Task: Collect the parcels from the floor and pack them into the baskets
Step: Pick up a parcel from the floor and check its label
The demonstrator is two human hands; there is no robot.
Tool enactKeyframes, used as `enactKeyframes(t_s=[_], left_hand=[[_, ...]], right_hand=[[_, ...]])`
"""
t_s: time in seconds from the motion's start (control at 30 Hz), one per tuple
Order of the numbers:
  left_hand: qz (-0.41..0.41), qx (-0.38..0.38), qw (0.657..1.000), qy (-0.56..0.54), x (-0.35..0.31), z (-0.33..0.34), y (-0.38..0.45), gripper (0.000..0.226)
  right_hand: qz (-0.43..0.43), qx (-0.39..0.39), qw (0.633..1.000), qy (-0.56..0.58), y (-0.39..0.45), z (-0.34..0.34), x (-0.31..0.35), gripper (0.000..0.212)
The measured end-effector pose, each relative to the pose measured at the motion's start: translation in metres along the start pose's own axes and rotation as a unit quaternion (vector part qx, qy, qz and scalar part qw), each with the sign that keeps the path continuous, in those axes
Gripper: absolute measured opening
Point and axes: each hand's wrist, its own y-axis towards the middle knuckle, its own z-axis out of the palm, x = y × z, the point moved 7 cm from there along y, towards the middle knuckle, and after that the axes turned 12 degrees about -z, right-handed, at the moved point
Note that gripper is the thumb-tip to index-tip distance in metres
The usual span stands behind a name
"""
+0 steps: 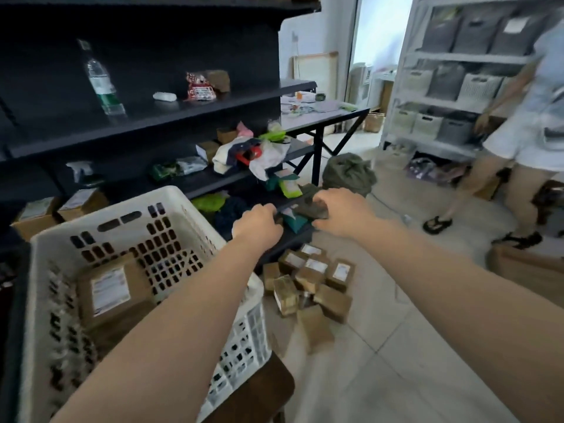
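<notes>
Nearest you, under your left forearm, stands the white basket [91, 239]; one labelled parcel [113, 288] already lies inside it, toward the wall nearer you; the basket sits left of and below both hands. Past its far corner, below and between your two hands, the parcels [311, 279] lie heaped on the floor [396, 346], brown boxes tumbled at all angles, so the pile has no single long axis; it lies nearer to you than your hands do, almost straight under them and a little to the right.

Both hands are out ahead at the shelf [293, 203] edge, well above that pile. Your left hand [258, 222] is curled, knuckles up, fingers hooked over the dark shelf lip; what it holds beyond the lip, if anything, you cannot tell from here. Your right hand [338, 213] is curled over a dark flat thing [314, 210] lying on the shelf, fingers bent round it; blur hides what the thing is.

As I judge it, the next reach is downward and back toward you; the right hand hangs slightly nearer the heap, the left nearer the basket, so right picks and left steadies or receives.

Farther off to the right, another person [518, 141] stands by pale shelving [442, 87].
</notes>
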Motion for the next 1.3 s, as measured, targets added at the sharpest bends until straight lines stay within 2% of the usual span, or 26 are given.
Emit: enactKeyframes(t_s=[0.33,0.43,0.57,0.67,0.83,1.0,1.07,1.2,1.3], left_hand=[[-0.053,0.041,0.997,-0.047,-0.096,0.095,0.151,0.041],[-0.082,0.061,0.993,-0.054,-0.111,0.126,0.197,0.043],[-0.136,0.090,0.985,-0.056,-0.120,0.166,0.250,0.043],[-0.175,0.107,0.978,-0.045,-0.121,0.207,0.293,0.043],[-0.231,0.118,0.963,-0.073,-0.108,0.308,0.368,0.041],[-0.256,0.134,0.955,-0.073,-0.079,0.453,0.430,0.028],[-0.266,0.149,0.949,-0.079,-0.063,0.519,0.453,0.033],[-0.273,0.159,0.946,-0.077,-0.030,0.645,0.496,0.045],[-0.278,0.162,0.945,-0.058,-0.007,0.737,0.525,0.049]], right_hand=[[0.027,0.051,0.996,0.074,0.078,0.081,-0.170,0.053],[0.015,0.087,0.992,0.087,0.109,0.110,-0.210,0.053],[0.029,0.097,0.987,0.125,0.145,0.146,-0.264,0.044],[0.052,0.134,0.977,0.160,0.171,0.199,-0.308,0.048],[0.090,0.211,0.951,0.207,0.213,0.332,-0.372,0.046],[0.126,0.263,0.926,0.242,0.223,0.495,-0.415,0.035],[0.157,0.259,0.914,0.269,0.220,0.567,-0.429,0.034],[0.228,0.241,0.878,0.345,0.202,0.707,-0.448,0.039],[0.267,0.277,0.852,0.354,0.185,0.812,-0.459,0.056]])
